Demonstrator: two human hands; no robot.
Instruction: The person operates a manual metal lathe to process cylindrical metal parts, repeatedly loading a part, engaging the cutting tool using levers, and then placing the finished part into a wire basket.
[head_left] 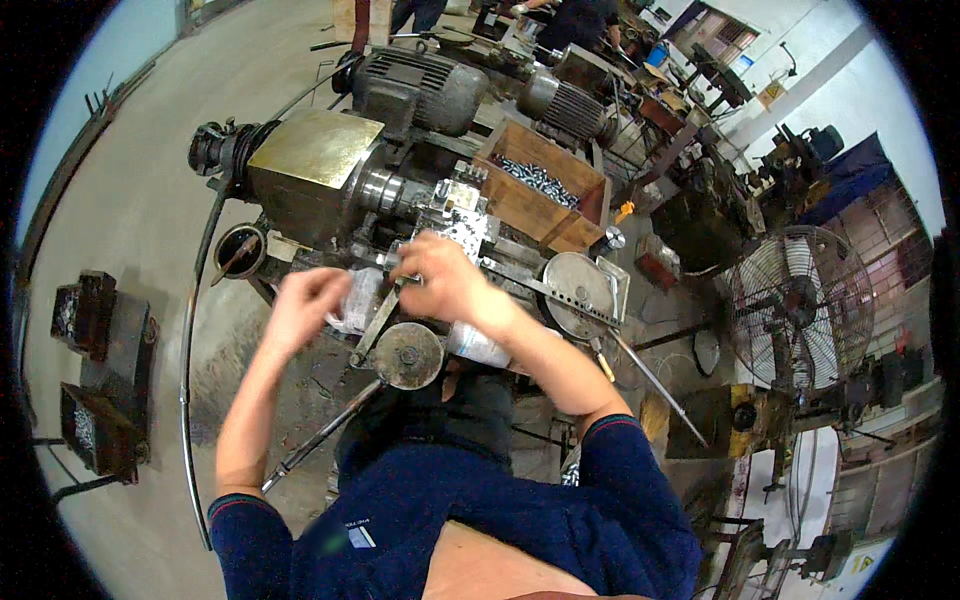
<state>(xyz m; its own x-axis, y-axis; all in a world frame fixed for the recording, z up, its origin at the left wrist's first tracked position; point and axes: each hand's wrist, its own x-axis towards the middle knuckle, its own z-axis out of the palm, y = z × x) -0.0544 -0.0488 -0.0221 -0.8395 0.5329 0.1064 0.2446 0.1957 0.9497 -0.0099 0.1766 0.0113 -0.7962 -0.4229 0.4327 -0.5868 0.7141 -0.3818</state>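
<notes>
My left hand (312,305) hovers over the near left side of a lathe, beside a pale plastic-wrapped bundle (357,302). Motion smears its fingers, which look bent. My right hand (448,280) is held just in front of the lathe's tool slide (462,225), fingers curled inward; whatever they may grip is hidden. Below that hand a flat metal lever (378,325) slants down toward a round grey handwheel (408,356). The chuck (388,192) sits beyond my hands, next to a headstock with a brassy top cover (316,147). A whitish wrapped item (478,346) lies under my right forearm.
Behind the slide stands a wooden box (545,185) with many small shiny metal parts. A motor (420,90) is at the back. At right are a round metal plate (578,295), a long rod (660,388) and a large fan (800,305). Dark bins (98,430) stand left.
</notes>
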